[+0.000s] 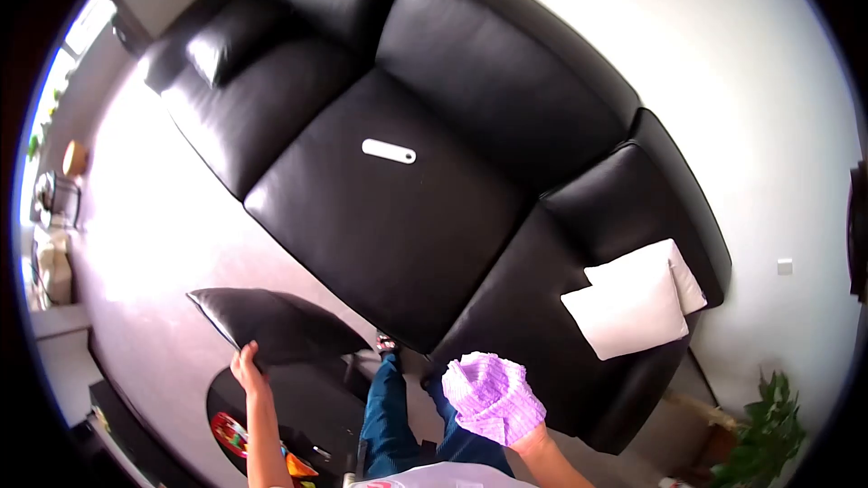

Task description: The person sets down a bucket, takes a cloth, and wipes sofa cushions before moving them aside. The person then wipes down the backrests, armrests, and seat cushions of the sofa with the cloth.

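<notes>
My left hand (249, 372) grips the edge of a black cushion (285, 323), which I hold up off the sofa at the lower left, over the dark round table. Bunched over my right hand (532, 443) is a purple ribbed cleaning cloth (493, 393); it hides the fingers, and only the wrist and the back of the hand's base show. The cloth is in front of my right leg, near the black leather sofa (389, 217), apart from the cushion.
A white remote control (389, 152) lies on the middle seat. Two white pillows (626, 307) overlap on the right seat, and another black cushion (237, 34) leans at the far left. The dark table (316, 398) bears a red tray (228, 434). A plant (767, 434) stands lower right.
</notes>
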`<act>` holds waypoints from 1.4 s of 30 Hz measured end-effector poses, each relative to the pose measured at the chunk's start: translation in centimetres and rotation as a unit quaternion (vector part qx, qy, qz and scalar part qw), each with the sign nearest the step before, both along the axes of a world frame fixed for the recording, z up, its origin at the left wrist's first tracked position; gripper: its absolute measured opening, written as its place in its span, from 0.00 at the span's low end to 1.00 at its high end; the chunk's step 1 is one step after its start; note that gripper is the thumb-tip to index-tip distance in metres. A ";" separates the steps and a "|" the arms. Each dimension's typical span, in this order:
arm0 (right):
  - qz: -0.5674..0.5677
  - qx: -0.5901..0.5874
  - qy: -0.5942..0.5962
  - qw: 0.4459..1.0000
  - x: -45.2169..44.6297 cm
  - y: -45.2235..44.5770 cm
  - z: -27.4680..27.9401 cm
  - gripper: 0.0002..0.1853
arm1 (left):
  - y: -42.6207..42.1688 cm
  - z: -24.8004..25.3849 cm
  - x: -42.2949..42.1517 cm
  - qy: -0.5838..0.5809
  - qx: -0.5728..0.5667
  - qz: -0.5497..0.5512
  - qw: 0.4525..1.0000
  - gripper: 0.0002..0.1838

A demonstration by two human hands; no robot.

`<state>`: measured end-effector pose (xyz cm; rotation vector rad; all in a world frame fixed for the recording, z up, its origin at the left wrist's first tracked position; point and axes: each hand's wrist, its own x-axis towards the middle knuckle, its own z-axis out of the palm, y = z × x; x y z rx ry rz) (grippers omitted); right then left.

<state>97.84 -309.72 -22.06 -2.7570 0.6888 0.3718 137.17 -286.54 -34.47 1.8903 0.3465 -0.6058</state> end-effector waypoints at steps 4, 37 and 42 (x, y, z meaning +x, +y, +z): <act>-0.043 -0.018 0.057 0.997 -0.2 1.3 0.3 0.30 | -2.5 6.8 -3.9 -0.045 -0.102 -0.047 0.993 0.07; -0.477 -0.140 0.040 0.867 -11.0 11.5 0.5 0.29 | -34.1 9.0 -40.7 0.093 -0.110 -0.855 0.499 0.17; -0.428 -0.136 0.046 0.892 -11.1 10.7 -1.7 0.24 | -27.4 3.6 -29.9 0.119 0.084 -0.879 0.455 0.19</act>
